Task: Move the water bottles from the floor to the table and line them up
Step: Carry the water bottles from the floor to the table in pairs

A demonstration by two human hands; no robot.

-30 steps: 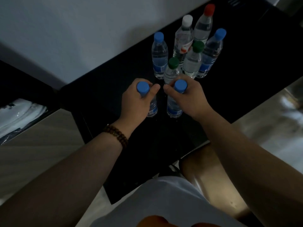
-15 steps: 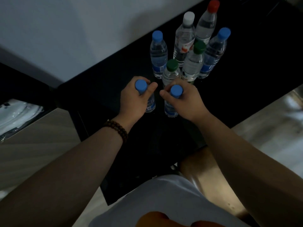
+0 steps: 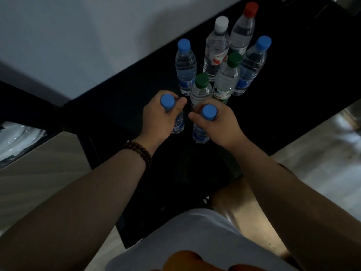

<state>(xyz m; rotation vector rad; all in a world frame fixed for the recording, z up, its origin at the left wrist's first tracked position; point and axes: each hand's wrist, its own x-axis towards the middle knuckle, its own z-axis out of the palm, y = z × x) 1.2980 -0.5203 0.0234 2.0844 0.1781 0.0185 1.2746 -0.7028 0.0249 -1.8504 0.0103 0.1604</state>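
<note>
Black table (image 3: 293, 98), 6 clear plastic bottles (image 3: 185, 69) clustered; left hand (image 3: 158, 122), right hand (image 3: 222, 124) each grip 1 blue-capped bottle (image 3: 167, 101); alignment pending.

No lettering can be read. Blurred print is seen on the red-and-white label (image 3: 216, 60) of the clear white-capped plastic bottle (image 3: 217, 41) and low on the taller clear green-capped plastic bottle (image 3: 226, 79).

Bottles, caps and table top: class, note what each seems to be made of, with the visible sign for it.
The bottles look like clear, glossy thin plastic: water and labels show through the walls. The caps look like opaque coloured plastic with a dull-to-satin finish; any ribbing is too dim to confirm. The table top is black and smooth, and could be glass, stone or lacquered board; the look leaves it open.
</note>
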